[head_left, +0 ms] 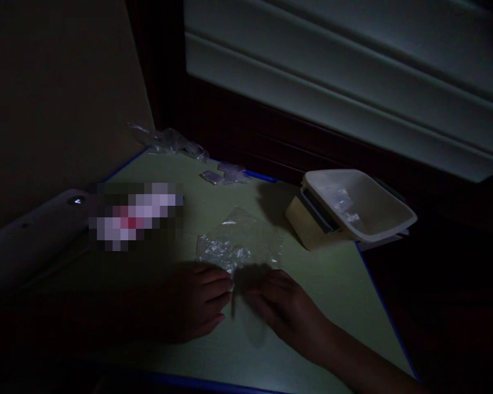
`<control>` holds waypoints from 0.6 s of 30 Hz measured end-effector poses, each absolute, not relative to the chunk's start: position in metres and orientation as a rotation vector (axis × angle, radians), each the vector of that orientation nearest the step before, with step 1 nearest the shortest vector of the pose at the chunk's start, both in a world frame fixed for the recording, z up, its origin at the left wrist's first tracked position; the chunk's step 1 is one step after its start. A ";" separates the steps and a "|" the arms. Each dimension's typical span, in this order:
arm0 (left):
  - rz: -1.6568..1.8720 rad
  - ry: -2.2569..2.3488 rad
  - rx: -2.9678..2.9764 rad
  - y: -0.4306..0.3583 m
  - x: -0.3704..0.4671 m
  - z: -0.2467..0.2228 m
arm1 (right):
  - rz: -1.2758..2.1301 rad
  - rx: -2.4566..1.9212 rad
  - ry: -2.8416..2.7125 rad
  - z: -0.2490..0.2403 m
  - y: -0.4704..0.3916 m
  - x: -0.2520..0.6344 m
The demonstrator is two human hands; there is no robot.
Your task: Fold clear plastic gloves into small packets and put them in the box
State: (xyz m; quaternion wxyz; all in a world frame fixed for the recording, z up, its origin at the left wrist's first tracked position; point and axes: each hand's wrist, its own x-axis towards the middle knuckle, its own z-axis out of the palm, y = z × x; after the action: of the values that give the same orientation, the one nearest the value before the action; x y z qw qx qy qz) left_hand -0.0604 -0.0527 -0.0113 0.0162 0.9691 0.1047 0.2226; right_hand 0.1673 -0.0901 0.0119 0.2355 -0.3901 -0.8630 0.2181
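Observation:
A crinkled clear plastic bag [240,238] lies flat near the middle of the pale green table, catching some light. My left hand [203,301] rests at the bag's lower left edge, its fingers curled and close together. Just to the right, my right hand [281,306] is at the bag's near edge with its fingers bent downward. A narrow gap separates the two hands. Shadow hides the fingertips of both, and whether either one grips the plastic cannot be made out.
A white bin [320,219] holding small clear packets tilts at the table's right edge. Small packets [225,175] and crumpled plastic [168,142] lie along the back. A pixelated bright object [139,213] and a long pale device [36,230] are at the left. The table [324,295] has blue edging.

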 end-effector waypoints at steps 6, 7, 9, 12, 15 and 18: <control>0.646 0.383 3.041 -0.056 -0.060 -0.009 | 0.760 -1.350 -2.124 0.003 -0.078 0.155; 0.634 0.380 3.045 -0.056 -0.060 -0.008 | 0.745 -1.403 -2.116 0.002 -0.077 0.154; 0.623 0.368 3.054 -0.056 -0.060 -0.007 | 0.711 -1.484 -2.111 0.000 -0.076 0.152; 0.611 0.351 3.063 -0.055 -0.061 -0.008 | 0.583 -1.551 -2.127 -0.002 -0.073 0.152; 0.573 0.349 3.060 -0.055 -0.061 -0.009 | 0.364 -1.447 -2.241 -0.005 -0.068 0.152; 0.568 0.335 3.073 -0.057 -0.061 -0.009 | 0.184 -1.229 -2.384 -0.008 -0.064 0.152</control>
State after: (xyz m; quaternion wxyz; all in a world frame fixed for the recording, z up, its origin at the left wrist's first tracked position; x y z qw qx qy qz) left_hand -0.0608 -0.0566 -0.0087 -0.0006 0.9777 0.1066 0.1808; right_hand 0.1521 -0.0644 -0.0085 0.2248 -0.4455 -0.8640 0.0667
